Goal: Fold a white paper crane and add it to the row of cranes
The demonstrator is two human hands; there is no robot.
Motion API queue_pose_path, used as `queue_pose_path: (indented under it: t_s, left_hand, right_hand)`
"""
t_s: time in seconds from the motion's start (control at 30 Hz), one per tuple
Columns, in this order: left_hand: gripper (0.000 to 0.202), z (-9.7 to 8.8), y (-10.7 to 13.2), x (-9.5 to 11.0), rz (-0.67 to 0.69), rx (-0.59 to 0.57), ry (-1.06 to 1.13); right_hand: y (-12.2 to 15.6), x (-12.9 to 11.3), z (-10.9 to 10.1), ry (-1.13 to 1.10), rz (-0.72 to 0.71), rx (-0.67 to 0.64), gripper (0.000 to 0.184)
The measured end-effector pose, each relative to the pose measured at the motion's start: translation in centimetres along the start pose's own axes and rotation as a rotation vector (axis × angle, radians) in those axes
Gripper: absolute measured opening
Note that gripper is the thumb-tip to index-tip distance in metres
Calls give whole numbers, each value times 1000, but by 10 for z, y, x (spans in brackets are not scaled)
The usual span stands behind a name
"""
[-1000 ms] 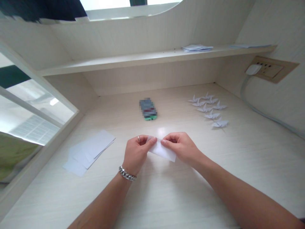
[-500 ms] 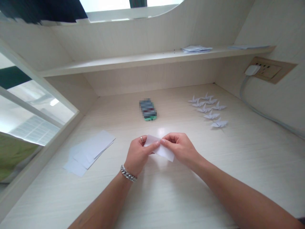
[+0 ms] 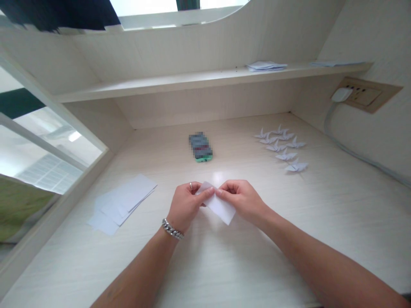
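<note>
A small piece of white paper (image 3: 221, 208) is pinched between both hands over the middle of the desk. My left hand (image 3: 188, 201), with a ring and a chain bracelet, grips its left side with the thumb on top. From the right, my right hand (image 3: 242, 197) holds the upper edge, and the two thumb tips almost meet. The paper's lower corner points toward me. Fingers beneath the paper are partly hidden. Several folded paper cranes (image 3: 287, 155) stand in a cluster to the right, beyond my right hand.
Loose white sheets (image 3: 125, 203) lie overlapped at the left. A blurred-out object with a green end (image 3: 204, 158) rests behind the hands. More paper (image 3: 266, 66) sits on the shelf (image 3: 180, 82). A plug (image 3: 341, 94) with a grey cable (image 3: 356, 152) is in the right wall socket.
The paper has turned slightly in my fingers, its lower corner now nearer to me. Both hands keep their pinch, almost in the same place.
</note>
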State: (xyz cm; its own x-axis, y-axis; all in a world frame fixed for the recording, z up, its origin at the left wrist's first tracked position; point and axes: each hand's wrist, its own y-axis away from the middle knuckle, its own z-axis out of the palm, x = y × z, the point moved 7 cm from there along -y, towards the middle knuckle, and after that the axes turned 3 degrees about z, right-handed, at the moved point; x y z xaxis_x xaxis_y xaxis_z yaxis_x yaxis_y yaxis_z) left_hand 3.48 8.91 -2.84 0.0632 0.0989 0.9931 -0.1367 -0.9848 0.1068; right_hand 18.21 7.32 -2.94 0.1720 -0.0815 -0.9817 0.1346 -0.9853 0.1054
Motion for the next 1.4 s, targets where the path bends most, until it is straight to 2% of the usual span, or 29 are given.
queue_pose_path:
  t_s: [0.2, 0.33, 0.37, 0.4, 0.47, 0.53, 0.6, 0.7, 0.87, 0.93, 1.0, 1.13, 1.2, 1.4]
  left_hand:
    - [32, -25, -7, 5, 10, 191, 99]
    - [37, -44, -9, 8, 61, 343, 241]
    - [39, -41, -8, 7, 52, 332, 279]
    - [40, -33, -7, 4, 28, 273, 305]
    - [41, -6, -3, -2, -41, 71, 298]
    - [42, 23, 5, -6, -53, -144, 269]
    - [42, 34, 9, -11, -54, -179, 256]
    - [35, 24, 7, -13, -43, -39, 266]
    - [38, -6, -2, -2, 7, 193, 374]
    - [38, -12, -2, 1, 33, 259, 424]
    - [38, -7, -1, 0, 18, 223, 447]
    - [45, 21, 4, -8, -57, -30, 380]
    - [45, 20, 4, -9, -42, 3, 352]
    - [42, -18, -5, 2, 39, 269, 482]
  right_hand:
    - [1, 0, 0, -130, 41, 54, 22]
    - [0, 4, -10, -277, 92, 150, 25]
    - [0, 4, -13, -307, 97, 178, 27]
    - [0, 5, -14, -329, 95, 199, 29]
    - [0, 4, -16, -341, 70, 223, 31]
    - [0, 3, -16, -317, 26, 231, 31]
    - [1, 2, -15, -275, -17, 241, 30]
    - [1, 1, -14, -214, -31, 260, 30]
    - [4, 0, -15, -191, -29, 318, 31]
    - [4, 1, -17, -205, -28, 337, 32]
    - [4, 1, -17, -218, -32, 344, 32]
    - [4, 2, -15, -216, -47, 313, 32]
    - [4, 1, -14, -189, -58, 306, 31]
    - [5, 1, -11, -143, -46, 294, 30]
